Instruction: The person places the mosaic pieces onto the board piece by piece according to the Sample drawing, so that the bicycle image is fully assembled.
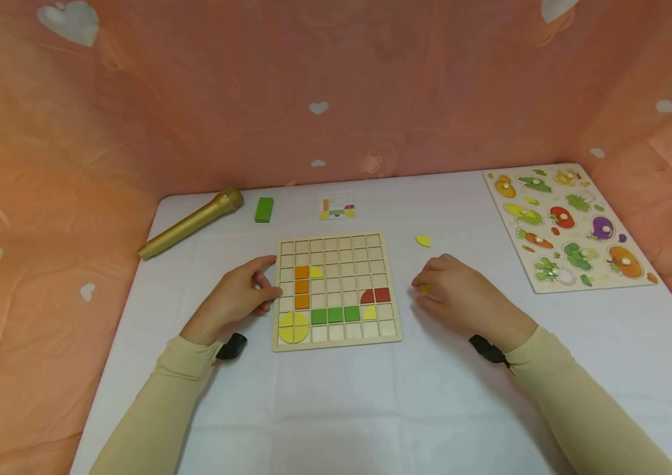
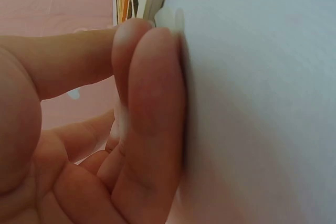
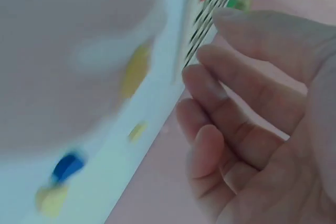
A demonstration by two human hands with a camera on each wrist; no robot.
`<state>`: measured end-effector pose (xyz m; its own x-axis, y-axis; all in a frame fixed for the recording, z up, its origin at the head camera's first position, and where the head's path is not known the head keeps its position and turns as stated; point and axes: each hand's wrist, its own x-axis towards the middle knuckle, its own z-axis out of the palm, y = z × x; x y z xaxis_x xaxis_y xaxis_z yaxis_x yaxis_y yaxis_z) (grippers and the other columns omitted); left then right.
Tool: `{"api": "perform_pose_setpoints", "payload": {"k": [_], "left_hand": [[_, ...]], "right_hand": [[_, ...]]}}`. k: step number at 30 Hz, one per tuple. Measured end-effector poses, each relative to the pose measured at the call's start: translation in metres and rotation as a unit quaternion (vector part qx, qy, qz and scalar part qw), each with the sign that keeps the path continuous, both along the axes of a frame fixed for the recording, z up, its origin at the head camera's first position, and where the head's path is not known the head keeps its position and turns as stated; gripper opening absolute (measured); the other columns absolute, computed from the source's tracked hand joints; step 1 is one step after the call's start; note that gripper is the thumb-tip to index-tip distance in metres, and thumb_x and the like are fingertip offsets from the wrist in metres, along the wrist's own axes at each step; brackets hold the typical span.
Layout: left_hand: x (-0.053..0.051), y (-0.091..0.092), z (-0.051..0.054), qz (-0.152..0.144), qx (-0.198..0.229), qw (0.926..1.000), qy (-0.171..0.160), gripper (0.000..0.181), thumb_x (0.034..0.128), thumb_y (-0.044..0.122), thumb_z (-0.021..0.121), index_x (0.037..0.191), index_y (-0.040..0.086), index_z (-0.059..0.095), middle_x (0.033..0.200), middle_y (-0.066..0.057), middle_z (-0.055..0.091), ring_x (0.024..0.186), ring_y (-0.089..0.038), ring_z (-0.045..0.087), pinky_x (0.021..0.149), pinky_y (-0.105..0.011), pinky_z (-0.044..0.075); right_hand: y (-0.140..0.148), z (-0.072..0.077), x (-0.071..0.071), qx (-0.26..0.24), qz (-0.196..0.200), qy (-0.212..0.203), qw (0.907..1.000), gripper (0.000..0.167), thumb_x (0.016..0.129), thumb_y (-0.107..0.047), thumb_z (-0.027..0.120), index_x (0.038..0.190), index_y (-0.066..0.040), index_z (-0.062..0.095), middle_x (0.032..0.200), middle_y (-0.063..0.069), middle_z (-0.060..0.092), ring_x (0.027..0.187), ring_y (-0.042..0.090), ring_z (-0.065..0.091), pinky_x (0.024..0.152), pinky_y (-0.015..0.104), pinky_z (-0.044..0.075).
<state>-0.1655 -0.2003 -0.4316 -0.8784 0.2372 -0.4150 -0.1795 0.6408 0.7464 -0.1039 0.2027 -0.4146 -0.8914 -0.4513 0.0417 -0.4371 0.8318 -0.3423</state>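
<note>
A wooden grid board (image 1: 330,344) lies flat, with orange, red and green squares and yellow quarter-circle pieces in its cells. At its left edge is my left hand (image 1: 239,293); the index finger and thumb touch the rim, and the other fingers curl loosely. My right hand (image 1: 463,297) hovers to the right of the board, fingers bent and slightly apart, holding nothing. By its fingertips on the table lies a yellow piece (image 3: 135,72), partly covered in the head view. A blue piece (image 3: 68,166) and a yellowish one (image 3: 52,200) appear blurred in the right wrist view.
Beyond my right hand lies a yellow quarter-circle (image 1: 423,241). A pattern card (image 1: 337,205) and a green block (image 1: 264,210) sit behind the board. A gold microphone (image 1: 190,224) lies back left, a vegetable puzzle board (image 1: 540,231) back right.
</note>
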Motion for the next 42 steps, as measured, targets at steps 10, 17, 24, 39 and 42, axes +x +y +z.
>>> {"api": "perform_pose_setpoints", "payload": {"k": [10,17,24,39,42], "left_hand": [[0.001,-0.001,0.000,0.006,0.006,1.0000,-0.002,0.078,0.1002,0.015,0.078,0.168,0.015,0.038,0.105,-0.013,0.062,0.074,-0.020,0.067,0.069,-0.028,0.062],[0.002,0.001,-0.002,0.007,0.020,0.9998,-0.005,0.078,0.1005,0.015,0.078,0.168,0.015,0.038,0.105,-0.014,0.063,0.076,-0.020,0.066,0.071,-0.028,0.062],[0.001,0.003,-0.002,0.010,0.017,0.9998,-0.007,0.078,0.1003,0.015,0.078,0.167,0.016,0.039,0.106,-0.014,0.062,0.075,-0.020,0.066,0.070,-0.028,0.061],[0.001,0.001,-0.001,0.009,0.000,1.0000,-0.004,0.078,0.1007,0.016,0.078,0.168,0.016,0.038,0.106,-0.014,0.063,0.075,-0.020,0.067,0.070,-0.029,0.061],[0.001,0.001,-0.001,0.008,0.001,1.0000,-0.003,0.078,0.1007,0.016,0.078,0.168,0.016,0.038,0.106,-0.014,0.063,0.075,-0.020,0.067,0.070,-0.029,0.062]], "right_hand": [[0.026,-0.006,0.000,0.008,-0.062,-0.018,0.9979,0.019,0.094,-0.019,0.082,0.105,-0.004,0.083,0.102,0.008,0.076,0.105,0.031,0.067,0.094,0.051,0.060],[0.015,-0.013,-0.009,0.008,-0.071,-0.038,0.9967,0.023,0.092,-0.022,0.086,0.107,-0.005,0.082,0.104,0.007,0.076,0.106,0.029,0.065,0.094,0.048,0.059],[0.006,-0.012,-0.011,0.012,-0.063,-0.047,0.9968,0.019,0.091,-0.015,0.086,0.107,-0.006,0.082,0.103,0.005,0.074,0.104,0.027,0.065,0.093,0.047,0.059],[-0.005,-0.011,-0.009,-0.001,-0.063,-0.055,0.9965,0.016,0.092,-0.010,0.084,0.107,-0.005,0.082,0.100,0.005,0.078,0.100,0.026,0.068,0.093,0.047,0.060],[-0.013,-0.008,-0.006,-0.009,-0.059,-0.057,0.9966,0.018,0.092,-0.011,0.084,0.108,-0.005,0.082,0.101,0.004,0.078,0.099,0.024,0.068,0.092,0.046,0.060]]}}
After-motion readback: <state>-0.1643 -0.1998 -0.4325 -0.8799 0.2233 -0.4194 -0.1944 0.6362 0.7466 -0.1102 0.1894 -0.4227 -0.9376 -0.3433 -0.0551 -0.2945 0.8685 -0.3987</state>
